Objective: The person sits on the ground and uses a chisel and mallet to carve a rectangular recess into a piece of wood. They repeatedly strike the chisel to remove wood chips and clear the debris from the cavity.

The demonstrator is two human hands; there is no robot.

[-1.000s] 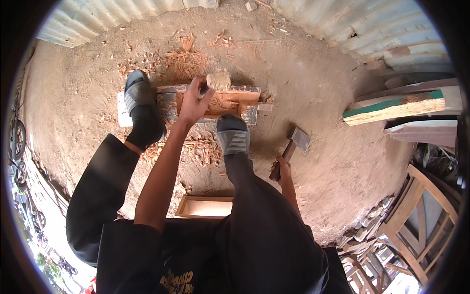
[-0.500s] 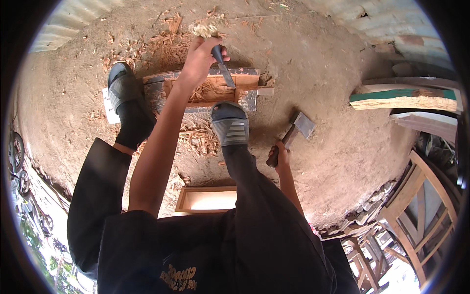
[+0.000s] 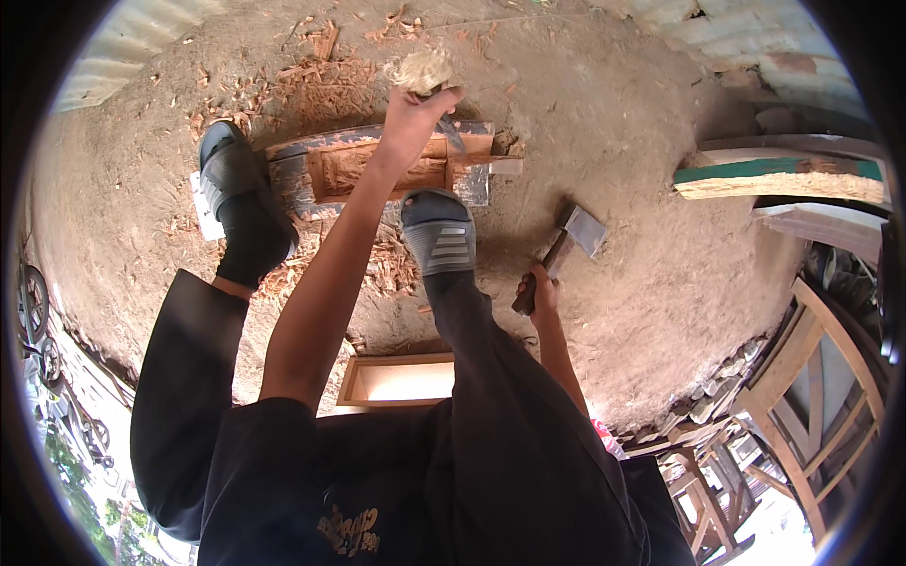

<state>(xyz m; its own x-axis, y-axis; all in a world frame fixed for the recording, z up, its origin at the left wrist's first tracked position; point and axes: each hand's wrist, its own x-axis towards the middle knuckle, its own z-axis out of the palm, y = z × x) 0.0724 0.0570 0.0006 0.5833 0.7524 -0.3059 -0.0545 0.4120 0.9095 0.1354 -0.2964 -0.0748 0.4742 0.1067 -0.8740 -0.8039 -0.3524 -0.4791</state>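
My left hand (image 3: 412, 125) is closed around a chisel (image 3: 455, 138), above the far right part of a wooden workpiece (image 3: 311, 193). The chisel's pale, frayed butt sticks up beyond my fingers, and its blade slants down over the wood. A rectangular recess is cut into the workpiece, which has worn dark paint along its edges. Off to the right, my right hand (image 3: 542, 291) grips the dark wooden handle of a hatchet (image 3: 583, 231), its flat metal head pointing away from me over the dirt. My right sandalled foot (image 3: 440, 234) rests against the near edge of the workpiece.
Wood shavings (image 3: 321, 85) litter the dirt floor around the workpiece. My left foot (image 3: 236, 189) is at its left end. A shallow wooden box (image 3: 401, 380) sits near me. Planks (image 3: 783, 179) are piled at the right, with wooden frames (image 3: 816, 406) below them.
My left hand has shifted right with the chisel, whose blade has tilted. Loose shavings seen in the recess before are mostly gone. The hatchet has barely moved.
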